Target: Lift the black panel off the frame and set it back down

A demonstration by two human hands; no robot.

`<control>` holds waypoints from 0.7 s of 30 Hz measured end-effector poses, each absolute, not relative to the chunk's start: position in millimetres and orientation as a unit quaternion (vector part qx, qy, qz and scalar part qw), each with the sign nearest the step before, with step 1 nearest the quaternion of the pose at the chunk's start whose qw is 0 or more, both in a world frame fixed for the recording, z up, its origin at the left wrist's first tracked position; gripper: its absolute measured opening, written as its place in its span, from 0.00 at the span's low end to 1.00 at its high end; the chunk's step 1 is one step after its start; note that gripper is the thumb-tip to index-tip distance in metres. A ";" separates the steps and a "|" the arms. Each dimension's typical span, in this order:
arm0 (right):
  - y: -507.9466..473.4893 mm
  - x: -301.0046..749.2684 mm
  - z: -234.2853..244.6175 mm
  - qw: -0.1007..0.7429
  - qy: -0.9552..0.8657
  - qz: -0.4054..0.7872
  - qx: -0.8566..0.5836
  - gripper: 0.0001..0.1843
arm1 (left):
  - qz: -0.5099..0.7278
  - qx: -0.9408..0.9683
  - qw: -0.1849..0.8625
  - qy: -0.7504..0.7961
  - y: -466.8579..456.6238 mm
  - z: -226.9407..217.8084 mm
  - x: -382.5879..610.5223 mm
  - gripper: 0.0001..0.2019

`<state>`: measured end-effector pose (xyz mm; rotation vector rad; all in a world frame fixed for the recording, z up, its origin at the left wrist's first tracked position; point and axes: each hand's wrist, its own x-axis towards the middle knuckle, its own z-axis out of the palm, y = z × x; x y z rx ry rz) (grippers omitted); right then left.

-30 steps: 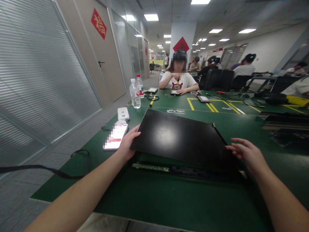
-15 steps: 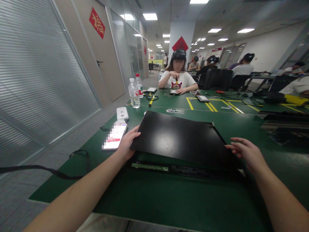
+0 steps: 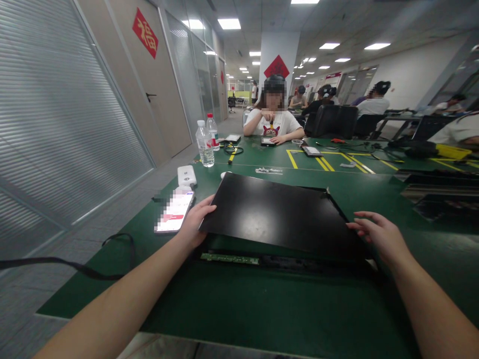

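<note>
A thin black screen panel with a dull sheen is held tilted, its left side raised over the table. My left hand is closed on its left edge, the thumb lying on top. At the right edge, my right hand has its fingertips against the panel, with an upper finger stretched free. Beneath lies a shallow black frame, mostly hidden by the panel. Along its near side runs a strip of green circuit board.
Left of the panel lie a lit phone and a white power bank. Beyond them stand two water bottles. Dark flat panels are at the right. Across the green table sits another person.
The whole view has shifted slightly left. My hands keep their places on the panel, which is tilted almost as before.
</note>
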<state>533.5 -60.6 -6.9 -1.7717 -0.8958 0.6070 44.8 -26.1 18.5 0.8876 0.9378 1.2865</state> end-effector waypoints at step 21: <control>-62.6 533.7 -3.8 0.386 -0.450 0.155 -0.790 0.24 | 0.566 0.389 0.594 0.419 -23.4 12.1 46.7 0.26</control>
